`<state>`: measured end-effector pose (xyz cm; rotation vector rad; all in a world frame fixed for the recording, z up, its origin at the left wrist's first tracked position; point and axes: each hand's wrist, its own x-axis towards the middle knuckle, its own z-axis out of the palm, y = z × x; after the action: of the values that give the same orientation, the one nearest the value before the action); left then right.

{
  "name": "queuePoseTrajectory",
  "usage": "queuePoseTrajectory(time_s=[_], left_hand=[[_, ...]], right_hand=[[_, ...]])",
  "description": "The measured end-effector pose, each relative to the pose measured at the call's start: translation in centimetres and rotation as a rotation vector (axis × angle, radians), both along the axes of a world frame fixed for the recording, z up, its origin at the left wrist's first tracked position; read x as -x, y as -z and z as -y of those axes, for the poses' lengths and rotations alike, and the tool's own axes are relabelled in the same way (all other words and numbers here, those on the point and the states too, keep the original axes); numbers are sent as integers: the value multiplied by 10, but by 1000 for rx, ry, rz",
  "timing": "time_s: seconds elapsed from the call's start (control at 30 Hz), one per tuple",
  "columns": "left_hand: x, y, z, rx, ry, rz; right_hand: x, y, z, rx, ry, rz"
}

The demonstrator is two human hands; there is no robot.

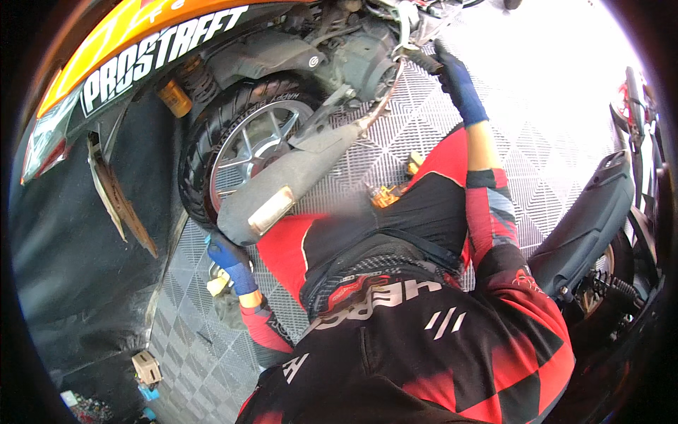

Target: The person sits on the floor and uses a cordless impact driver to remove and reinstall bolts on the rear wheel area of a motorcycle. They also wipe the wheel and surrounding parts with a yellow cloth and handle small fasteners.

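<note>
My left hand [230, 263], in a blue glove, is at the lower edge of the motor scooter's rear tyre [193, 166], beside the tail end of the grey muffler [289, 185]. Its fingers point up toward the tyre and look stretched out; their tips are hard to make out. My right hand [458, 83], in a dark blue glove with darker fingers, is raised at the far side. Its fingers close round the end of a black bar [424, 62] on the scooter. Between the hands, the silver spoked rim [244, 154] shows behind the muffler.
Orange tool-like pieces [385, 196] lie on the grey tiled floor [395, 134] by my legs. A second motorcycle [590, 219] stands close on the right. A beige box [146, 367] sits at lower left, near a black sheet [78, 283]. The scooter's orange bodywork [141, 28] overhangs the upper left.
</note>
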<state>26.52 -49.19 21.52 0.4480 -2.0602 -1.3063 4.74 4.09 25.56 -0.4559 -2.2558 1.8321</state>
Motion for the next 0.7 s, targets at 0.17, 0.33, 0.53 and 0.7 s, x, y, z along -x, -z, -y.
queuePoseTrajectory(time_s=[0.17, 0.33, 0.53, 0.7], left_hand=[[-1, 1, 4, 29, -78, 14], [-5, -10, 14, 396, 20, 202], [-5, -9, 3, 286, 13, -1], [-3, -6, 8, 268, -60, 123]], right_hand=[[5, -36, 7, -596, -447, 188], [8, -24, 7, -714, -326, 107], [9, -17, 4, -782, -349, 41], [5, -17, 8, -718, -318, -11]])
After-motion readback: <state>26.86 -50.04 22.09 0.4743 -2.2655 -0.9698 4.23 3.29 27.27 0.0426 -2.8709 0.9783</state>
